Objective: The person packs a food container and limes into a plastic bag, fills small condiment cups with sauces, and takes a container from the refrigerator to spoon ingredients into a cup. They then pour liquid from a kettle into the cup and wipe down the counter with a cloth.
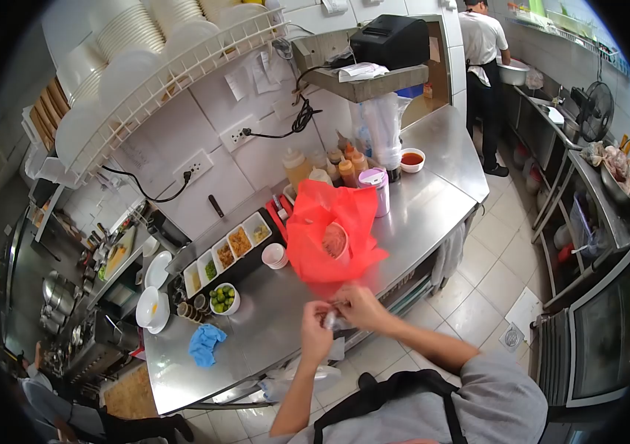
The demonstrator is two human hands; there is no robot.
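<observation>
Wearing, nearest the camera, a grey short-sleeved shirt (500, 392) and a black cloth apron (381, 407); pinching a small, clear plastic item (329, 320), perhaps a little bag, too blurred to be sure, between the fingers of the left hand (317, 331) and right hand (363, 307). Just beyond, on the shiny steel tabletop (270, 314): a thin red plastic bag (313, 240), open around a round white container (344, 254) of reddish food. Farther left: a white bowl of green limes (234, 306) and a crumpled blue cloth (206, 344).
</observation>
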